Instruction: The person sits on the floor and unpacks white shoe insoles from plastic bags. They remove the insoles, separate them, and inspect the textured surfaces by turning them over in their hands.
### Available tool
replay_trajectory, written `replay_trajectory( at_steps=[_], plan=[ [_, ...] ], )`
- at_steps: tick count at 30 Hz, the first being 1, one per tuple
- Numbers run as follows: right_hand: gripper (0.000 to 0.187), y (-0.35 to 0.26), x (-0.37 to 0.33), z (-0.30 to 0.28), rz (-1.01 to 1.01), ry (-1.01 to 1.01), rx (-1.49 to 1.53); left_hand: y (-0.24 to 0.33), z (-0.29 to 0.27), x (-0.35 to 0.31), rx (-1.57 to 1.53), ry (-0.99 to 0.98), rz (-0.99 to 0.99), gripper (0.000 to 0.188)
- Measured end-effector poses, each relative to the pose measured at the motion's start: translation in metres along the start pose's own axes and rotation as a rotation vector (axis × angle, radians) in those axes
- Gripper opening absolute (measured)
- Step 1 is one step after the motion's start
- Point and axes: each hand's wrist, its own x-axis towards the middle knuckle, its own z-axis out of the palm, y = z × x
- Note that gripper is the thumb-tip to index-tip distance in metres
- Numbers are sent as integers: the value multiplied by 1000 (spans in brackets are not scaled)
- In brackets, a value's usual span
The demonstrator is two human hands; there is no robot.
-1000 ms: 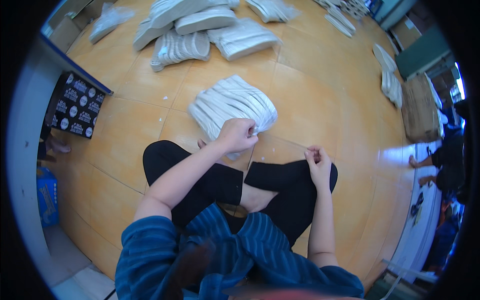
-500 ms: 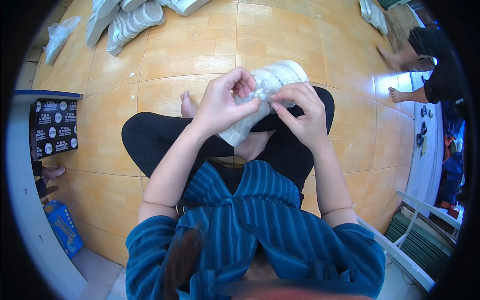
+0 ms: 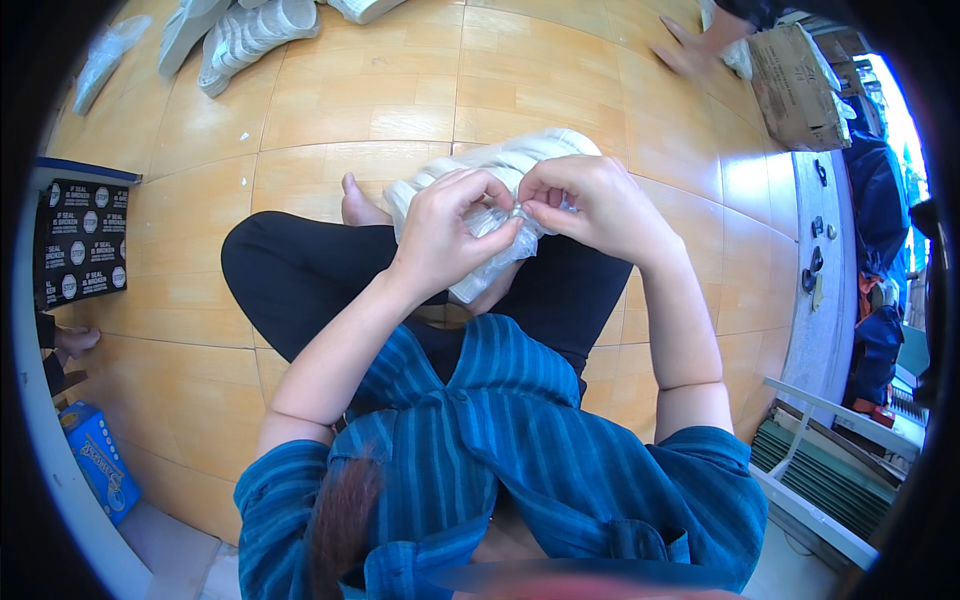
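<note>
Over my crossed legs lies a bundle of white, ribbed stacked pieces (image 3: 540, 145) wrapped in clear plastic; what the pieces are I cannot tell. Gathered plastic of the bag (image 3: 487, 268) bunches toward me. My left hand (image 3: 440, 230) pinches it between thumb and fingers, left of the middle. Close beside it, my right hand (image 3: 592, 205) is closed with thumb and fingertips on the same bunched plastic. The fingertips of both hands almost meet there. Part of the bundle is hidden behind my hands.
More wrapped white bundles (image 3: 255, 40) lie at the far left, near a clear plastic bag (image 3: 105, 60). A cardboard box (image 3: 797, 88) stands at the far right beside another person's foot (image 3: 685, 48). A blue box (image 3: 100, 460) sits at left, a white metal frame (image 3: 790, 455) at right.
The bundle has turned so its length lies more crosswise, with bunched plastic toward me. My right hand has shifted a little left, nearer the left. The other person at right has moved farther away.
</note>
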Motion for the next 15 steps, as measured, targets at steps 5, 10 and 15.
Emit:
replay_trajectory(
  at_steps=[5, 10, 15],
  plan=[
    [11, -6, 1, 1, 29, -125, -270, 0, 9, -9, -3, -23, 34, 18],
    [10, 2, -8, 18, -44, -40, -486, -3, 21, -12, 23, -6, 123, 17],
    [9, 15, -30, -3, 29, 110, -450, -1, 39, -8, 116, 24, 130, 19]
  ],
)
